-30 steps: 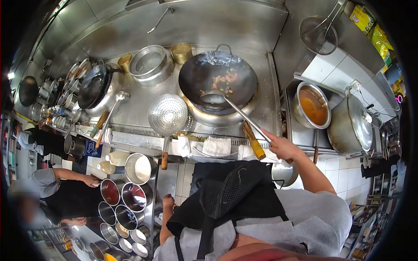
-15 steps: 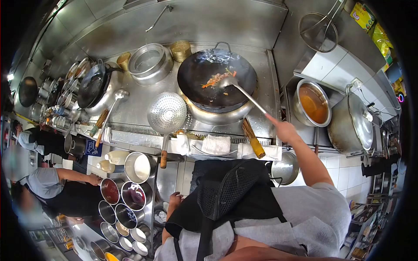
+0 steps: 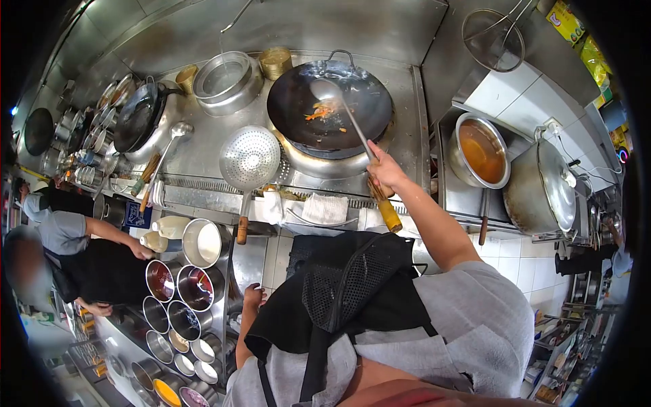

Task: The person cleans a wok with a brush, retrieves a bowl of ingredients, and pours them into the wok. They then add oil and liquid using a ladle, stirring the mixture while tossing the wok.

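A long-handled metal ladle (image 3: 327, 90) is held by my right hand (image 3: 385, 168), its bowl inside the dark wok (image 3: 366, 95). Chopped orange and pale food (image 3: 324, 110) lies on the wok's bottom, just below the ladle's bowl. My left hand (image 3: 254, 296) hangs low beside my apron, near the edge of the pot rack, its fingers curled; whether it holds anything is too small to tell. Below my right hand, a bundle brush with a yellow handle (image 3: 389, 216) lies at the stove's front edge.
Left of the wok are a perforated skimmer (image 3: 249, 158) and a metal basin (image 3: 227, 78). A bowl of brown liquid (image 3: 482, 150) and a lidded pot (image 3: 542, 186) stand right. Another person (image 3: 88, 251) stands left, beside seasoning pots (image 3: 161, 280).
My right hand has moved left, toward the wok, and the ladle's bowl has gone up and left inside it. The food now sits closer together. The whole view has shifted slightly.
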Action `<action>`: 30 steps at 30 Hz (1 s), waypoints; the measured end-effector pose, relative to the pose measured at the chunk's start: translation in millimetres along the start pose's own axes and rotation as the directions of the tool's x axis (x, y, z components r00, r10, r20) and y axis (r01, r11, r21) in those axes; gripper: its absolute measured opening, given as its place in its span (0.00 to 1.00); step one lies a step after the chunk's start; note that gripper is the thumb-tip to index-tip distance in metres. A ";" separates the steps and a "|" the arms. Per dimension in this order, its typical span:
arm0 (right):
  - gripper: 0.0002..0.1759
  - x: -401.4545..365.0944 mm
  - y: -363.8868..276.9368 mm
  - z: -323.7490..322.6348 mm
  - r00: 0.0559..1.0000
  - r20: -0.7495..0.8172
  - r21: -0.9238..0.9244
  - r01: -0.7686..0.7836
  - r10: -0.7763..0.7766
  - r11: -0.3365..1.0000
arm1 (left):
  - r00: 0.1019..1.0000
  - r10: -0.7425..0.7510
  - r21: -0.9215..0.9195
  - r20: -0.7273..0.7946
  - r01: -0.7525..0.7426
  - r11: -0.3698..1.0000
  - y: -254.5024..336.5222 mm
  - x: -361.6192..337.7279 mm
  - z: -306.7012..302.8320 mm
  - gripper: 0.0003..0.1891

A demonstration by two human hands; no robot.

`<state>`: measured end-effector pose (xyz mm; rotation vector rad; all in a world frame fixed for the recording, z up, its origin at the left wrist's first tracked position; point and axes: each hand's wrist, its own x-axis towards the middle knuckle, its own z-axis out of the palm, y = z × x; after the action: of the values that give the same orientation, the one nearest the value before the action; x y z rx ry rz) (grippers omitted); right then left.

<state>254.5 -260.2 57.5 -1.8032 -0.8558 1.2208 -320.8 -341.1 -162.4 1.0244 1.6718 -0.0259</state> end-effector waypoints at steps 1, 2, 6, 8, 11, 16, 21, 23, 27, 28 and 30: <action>0.47 -12.5 -5.6 0.6 0.999 0.002 -0.099 0.041 -0.041 0.994 | 1.000 0.005 -0.028 0.004 -0.005 1.000 -4.7 0.8 0.3 0.25; 0.46 -22.7 -9.5 3.4 0.996 0.012 -0.197 0.084 -0.083 0.977 | 1.000 0.008 -0.058 0.004 -0.008 0.998 -4.3 -4.2 0.5 0.25; 0.47 -32.9 -12.6 11.0 0.996 0.094 0.134 -0.020 0.008 0.991 | 1.000 -0.021 -0.172 0.003 0.022 0.985 -9.7 -13.8 7.1 0.25; 0.47 -15.8 -14.8 5.0 0.985 0.147 0.272 -0.123 0.085 0.955 | 0.999 -0.037 -0.217 0.009 0.038 0.975 -21.5 -8.3 14.8 0.25; 0.47 -5.5 -13.6 3.9 0.984 0.157 0.281 -0.126 0.084 0.951 | 0.997 -0.074 -0.347 0.008 0.073 0.935 -41.5 5.5 24.8 0.25; 0.47 -17.1 -19.1 -4.5 0.981 0.193 0.327 -0.088 0.024 0.941 | 0.992 -0.122 -0.456 -0.028 0.096 0.885 -24.5 0.2 22.0 0.26; 0.47 2.0 -7.5 -8.6 0.980 0.196 0.310 -0.102 0.042 0.945 | 0.990 -0.106 -0.333 0.094 0.132 0.934 -26.4 5.3 12.8 0.28; 0.46 -8.7 -12.3 -11.1 0.988 0.154 0.246 -0.021 -0.018 0.969 | 0.997 -0.040 -0.319 0.069 0.060 0.946 -47.7 24.3 11.4 0.29; 0.46 -27.3 -14.6 -22.2 0.983 0.180 0.293 -0.097 0.045 0.951 | 0.993 -0.082 -0.269 -0.083 0.057 0.961 -14.8 -14.7 7.9 0.26; 0.46 -20.9 -10.0 -24.4 0.982 0.180 0.295 -0.101 0.049 0.950 | 0.995 -0.008 -0.075 -0.103 0.000 0.997 -34.3 1.2 10.1 0.22; 0.46 -5.2 -6.1 -30.3 0.975 0.209 0.331 -0.137 0.069 0.933 | 0.980 0.140 0.328 -0.140 -0.087 0.941 -85.8 43.3 15.0 0.17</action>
<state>280.9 -268.7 72.2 -1.4778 -0.6094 1.5309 -363.1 -375.9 -242.7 1.3996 1.7889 -0.1459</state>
